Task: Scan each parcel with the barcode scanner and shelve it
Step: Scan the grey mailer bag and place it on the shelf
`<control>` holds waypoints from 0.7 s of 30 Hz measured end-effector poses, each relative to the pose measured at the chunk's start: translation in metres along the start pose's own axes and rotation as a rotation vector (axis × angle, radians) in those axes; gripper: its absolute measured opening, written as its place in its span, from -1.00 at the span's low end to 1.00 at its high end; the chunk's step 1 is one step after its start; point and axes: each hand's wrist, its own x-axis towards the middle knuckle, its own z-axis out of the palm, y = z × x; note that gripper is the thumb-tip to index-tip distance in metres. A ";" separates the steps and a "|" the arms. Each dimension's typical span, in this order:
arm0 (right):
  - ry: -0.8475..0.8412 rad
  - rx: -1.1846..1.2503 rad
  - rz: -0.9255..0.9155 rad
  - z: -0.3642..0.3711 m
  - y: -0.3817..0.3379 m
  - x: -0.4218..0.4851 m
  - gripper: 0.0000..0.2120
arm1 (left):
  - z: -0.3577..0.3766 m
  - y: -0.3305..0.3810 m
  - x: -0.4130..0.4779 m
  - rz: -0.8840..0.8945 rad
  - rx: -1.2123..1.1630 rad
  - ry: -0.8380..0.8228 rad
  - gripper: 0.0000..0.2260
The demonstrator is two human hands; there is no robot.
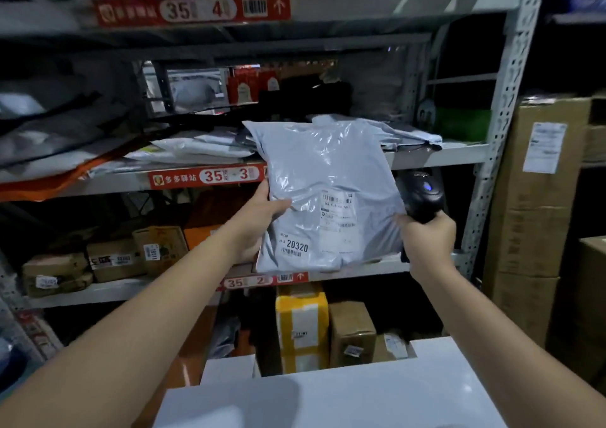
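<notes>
The left hand (262, 212) grips parcel (328, 171) 20320, the right hand (428, 242) clasps the scanner (423, 194), near shelf tag (210, 175) 35-3

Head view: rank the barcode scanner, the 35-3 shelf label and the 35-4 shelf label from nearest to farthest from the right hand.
1. Barcode scanner: gripped in the right hand.
2. 35-3 shelf label: left of the hand, on the middle shelf edge.
3. 35-4 shelf label: upper left, on the top shelf edge.

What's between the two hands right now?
The grey parcel fills the gap, as the head view shows. The left hand grips its left edge, and the right hand, holding the barcode scanner, is at its right edge.
</notes>
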 end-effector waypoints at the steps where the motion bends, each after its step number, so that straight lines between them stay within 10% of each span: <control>1: 0.019 0.033 -0.012 0.001 -0.010 0.012 -0.89 | 0.001 0.012 0.006 -0.030 0.043 -0.081 -0.52; 7: 0.070 0.074 -0.068 0.000 -0.048 0.078 -0.76 | 0.030 0.043 0.049 -0.072 0.230 -0.295 -0.13; 21: 0.214 -0.185 -0.144 0.010 -0.078 0.263 -0.78 | 0.120 0.087 0.241 0.130 0.081 -0.009 -0.45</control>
